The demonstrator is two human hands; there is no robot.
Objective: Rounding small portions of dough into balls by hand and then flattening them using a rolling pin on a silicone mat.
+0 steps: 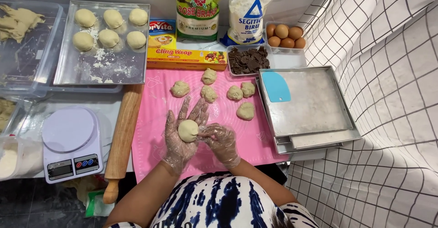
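The clear tub [27, 45] at the far left is cut off by the frame, so its pale scraps show only in part. A white container [16, 157] at the near left is also cropped. The rolling pin's [122, 136] near handle partly covers a green packet [96, 204], perhaps a wrapper. The scale's [72, 143] display is too small to read.

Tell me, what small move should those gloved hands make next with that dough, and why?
Probably set the dough ball on the floured tray beside the six smooth balls. It already looks round in the left hand, the right hand only pinching its edge, while rougher pieces wait on the pink mat.
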